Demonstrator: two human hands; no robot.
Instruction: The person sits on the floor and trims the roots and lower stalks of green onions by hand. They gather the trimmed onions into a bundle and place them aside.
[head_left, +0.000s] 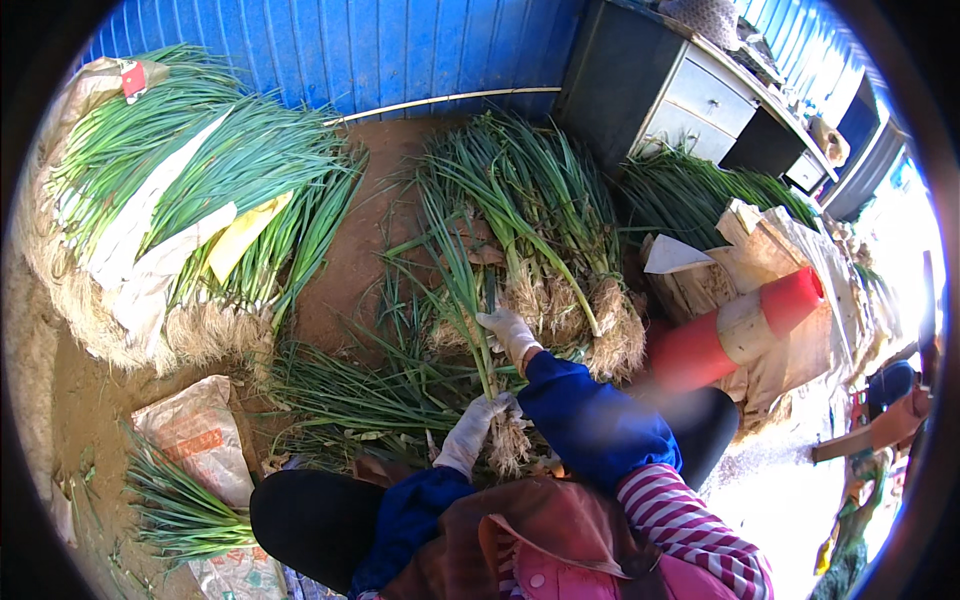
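Note:
My left hand (474, 429), in a white glove, is closed around the base of a small bunch of green onions (466, 300), just above its pale roots. The bunch stands roughly upright, its leaves pointing away from me. My right hand (511, 335), also gloved, is at the stems higher up; its thumb touches them, and its other fingers are partly hidden, so its grip is unclear. Directly beyond lies a large heap of green onions (525, 195) with bushy roots (615, 330). Loose leaves (360, 397) cover the ground in front of my knees.
A big stack of green onions (262, 150) lies at the left by a blue corrugated wall (337, 52). A smaller bunch (187, 510) rests on printed sacks (199, 435). At the right are a red and white traffic cone (742, 330), wrapped onions and a metal desk (690, 97).

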